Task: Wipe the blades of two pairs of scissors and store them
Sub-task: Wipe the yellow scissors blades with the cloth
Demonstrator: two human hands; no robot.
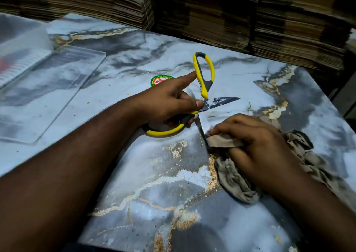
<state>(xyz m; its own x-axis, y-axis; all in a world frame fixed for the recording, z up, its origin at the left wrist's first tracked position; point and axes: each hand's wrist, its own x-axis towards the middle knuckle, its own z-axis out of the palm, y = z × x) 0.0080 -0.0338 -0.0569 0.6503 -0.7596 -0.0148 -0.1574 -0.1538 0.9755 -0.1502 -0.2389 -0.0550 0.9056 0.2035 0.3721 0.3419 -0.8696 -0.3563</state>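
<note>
Scissors (pixel 204 97) with yellow-and-grey handles lie splayed wide at frame centre on a marble-patterned table (pixel 154 184). Left hand (pixel 169 103) grips the lower handle loop, index finger bracing the upper one. Right hand (pixel 256 142), centre right, pinches a grey-brown cloth (pixel 237 174) around the lower blade. Rigid steel, likely slick and sharp-edged, is best held by the rubbery handles. A clear plastic tray (pixel 57 90) waits upper left.

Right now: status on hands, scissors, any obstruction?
Left hand grips yellow scissors, blades spread open. Right hand pinches cloth around lower blade. Clear tray at left, apart. Second pair not clearly seen.
</note>
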